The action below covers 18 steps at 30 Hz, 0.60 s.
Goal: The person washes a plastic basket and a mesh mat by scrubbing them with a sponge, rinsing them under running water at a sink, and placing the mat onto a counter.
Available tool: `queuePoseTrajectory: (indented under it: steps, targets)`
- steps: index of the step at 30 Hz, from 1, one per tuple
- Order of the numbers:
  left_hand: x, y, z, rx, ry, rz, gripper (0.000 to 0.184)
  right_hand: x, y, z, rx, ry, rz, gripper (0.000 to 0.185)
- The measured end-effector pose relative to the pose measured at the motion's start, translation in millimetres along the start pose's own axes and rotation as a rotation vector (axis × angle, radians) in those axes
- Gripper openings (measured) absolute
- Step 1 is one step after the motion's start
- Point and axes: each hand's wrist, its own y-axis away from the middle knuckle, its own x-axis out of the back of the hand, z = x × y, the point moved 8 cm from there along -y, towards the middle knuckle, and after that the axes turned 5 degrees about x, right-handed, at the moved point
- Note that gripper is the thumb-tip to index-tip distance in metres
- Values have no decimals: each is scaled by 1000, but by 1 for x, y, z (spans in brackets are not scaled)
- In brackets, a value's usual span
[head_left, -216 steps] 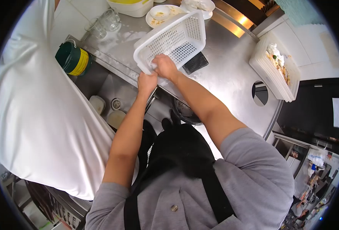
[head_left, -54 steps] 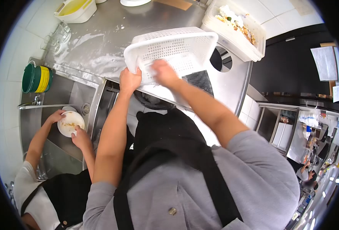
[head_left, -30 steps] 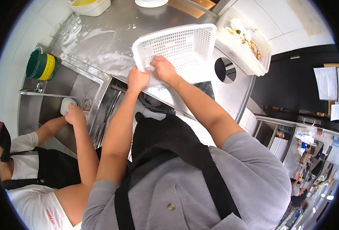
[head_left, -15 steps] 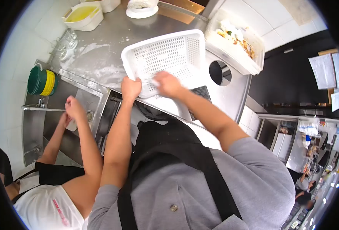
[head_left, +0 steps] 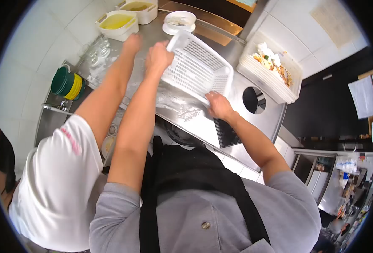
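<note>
A white perforated plastic basket [head_left: 195, 63] is tilted above the steel counter, with its inside facing me. My left hand [head_left: 158, 57] grips its upper left rim. At its lower right edge, my right hand [head_left: 219, 105] is closed on the rim. No contents show inside the basket. Beneath it, wet suds [head_left: 188, 111] lie on the counter. A dark textured mat [head_left: 227, 134] is just below my right hand, at the counter's front edge.
A co-worker's arm [head_left: 110, 88] reaches across on my left toward white tubs of yellow liquid [head_left: 119, 26]. Stacked bowls [head_left: 179, 21] stand at the back. A food-scrap bin [head_left: 270, 69] and a round counter hole [head_left: 254, 100] are on the right. A green bucket [head_left: 64, 84] hangs left.
The basket has turned and come up off the counter. My right hand has moved from inside it to its lower right rim. The co-worker's hand has left the sink and reached to the back.
</note>
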Motion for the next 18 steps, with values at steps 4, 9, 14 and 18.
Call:
queuePoseTrajectory:
  steps: [4, 9, 14, 18]
  targets:
    - [-1, 15, 25, -111, 246, 215, 74, 2, -6, 7, -236, -39, 206, 34]
    - [-89, 77, 6, -48, 900, 85, 77, -9, -27, -8, -428, -135, 306, 31]
    - [-146, 79, -29, 198, 604, -54, 33, -24, -33, -6, -209, -208, 224, 37]
    - [-129, 95, -18, 82, 397, -16, 30, -19, -17, 47, -72, 31, -57, 35]
